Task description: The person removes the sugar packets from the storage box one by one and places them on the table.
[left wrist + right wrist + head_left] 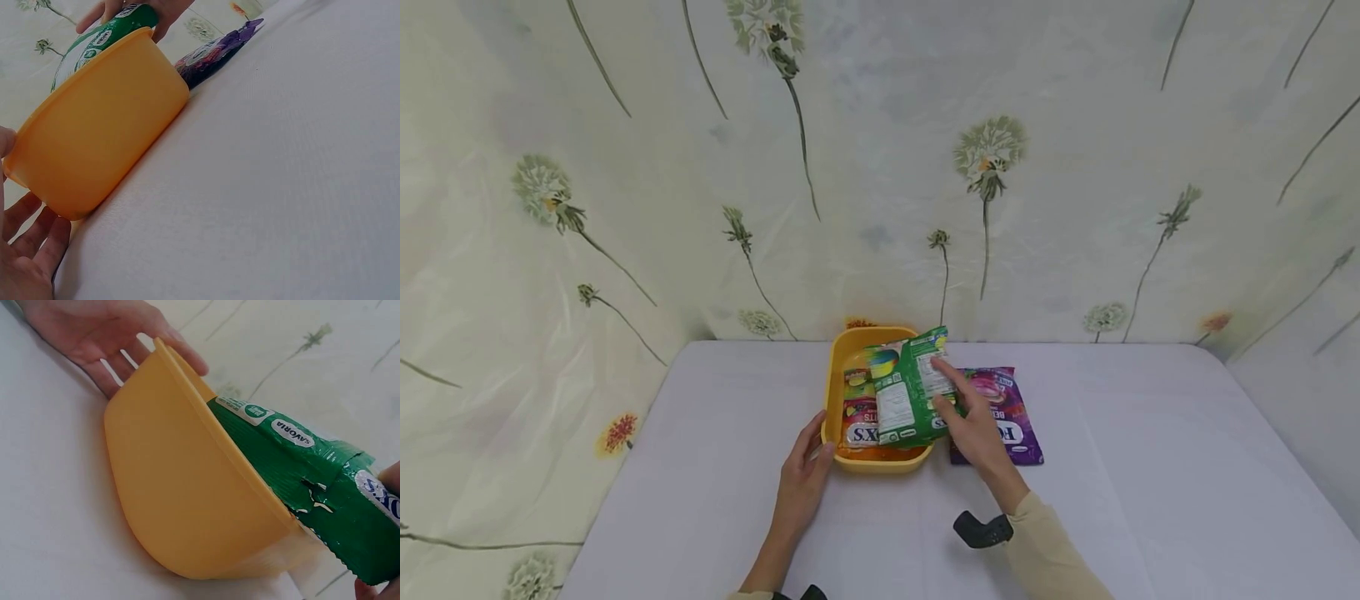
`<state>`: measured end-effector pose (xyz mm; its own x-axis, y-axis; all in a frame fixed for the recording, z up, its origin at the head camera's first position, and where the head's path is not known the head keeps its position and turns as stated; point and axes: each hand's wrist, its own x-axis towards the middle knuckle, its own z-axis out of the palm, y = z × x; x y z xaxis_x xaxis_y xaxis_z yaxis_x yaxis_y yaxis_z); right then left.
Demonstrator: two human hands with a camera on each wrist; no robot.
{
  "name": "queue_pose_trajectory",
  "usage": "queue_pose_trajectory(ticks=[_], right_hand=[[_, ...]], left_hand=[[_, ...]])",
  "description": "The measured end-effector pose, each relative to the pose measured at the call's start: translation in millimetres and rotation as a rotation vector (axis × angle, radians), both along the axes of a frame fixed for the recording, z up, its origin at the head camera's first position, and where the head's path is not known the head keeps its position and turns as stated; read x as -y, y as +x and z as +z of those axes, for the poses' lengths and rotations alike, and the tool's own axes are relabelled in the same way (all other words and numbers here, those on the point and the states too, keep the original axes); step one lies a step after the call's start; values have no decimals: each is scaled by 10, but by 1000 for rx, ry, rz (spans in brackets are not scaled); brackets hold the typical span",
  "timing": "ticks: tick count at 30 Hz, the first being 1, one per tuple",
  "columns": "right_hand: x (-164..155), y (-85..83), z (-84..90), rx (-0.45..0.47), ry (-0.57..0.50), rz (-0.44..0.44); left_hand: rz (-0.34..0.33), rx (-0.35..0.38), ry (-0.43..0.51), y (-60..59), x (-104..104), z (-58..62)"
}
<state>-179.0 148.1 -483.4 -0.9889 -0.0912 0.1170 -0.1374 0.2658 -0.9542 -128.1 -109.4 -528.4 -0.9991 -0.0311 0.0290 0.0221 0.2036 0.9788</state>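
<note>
My right hand (976,425) grips the right edge of a green Fox's candy bag (906,392), with its printed back facing up. Tilted, the bag overlaps the right rim of a yellow plastic tub (880,467); in the right wrist view the green bag (275,450) slants from the hand into the tub. A red and green Fox's candy bag (859,408) lies inside, partly covered by it. My left hand (805,483) is at the tub's near left corner, relaxed fingers touching its outer wall (106,125).
A purple Fox's candy bag (1018,425) lies flat on the white tablecloth (1120,450), just right of the tub and partly beneath my right hand. Behind the table's back edge hangs a pale sheet (880,167) printed with dandelions. Black wrist mounts (981,530) show near my sleeves.
</note>
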Motion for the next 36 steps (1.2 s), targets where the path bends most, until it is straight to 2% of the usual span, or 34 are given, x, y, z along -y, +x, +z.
queue_pose_trajectory(ticks=[2, 11, 16, 23, 31, 34, 36], right_hand=[[-28, 6, 0, 9, -3, -6], [-121, -25, -2, 8, -20, -14], [-145, -24, 13, 22, -28, -23], [-219, -15, -1, -22, -37, -36], [-294, -6, -4, 4, -31, -58], [-309, 8, 1, -8, -36, -55], [-321, 18, 4, -8, -32, -57]], left_hand=[[-5, 3, -10, 34, -3, 77], [-1, -17, -18, 51, -6, 112], [1, -8, -17, 47, -9, 100], [-4, -12, -25, 43, -15, 95], [5, 5, -30, 51, -24, 110], [8, 6, -28, 40, -26, 90], [13, 12, -18, 10, -21, 22]])
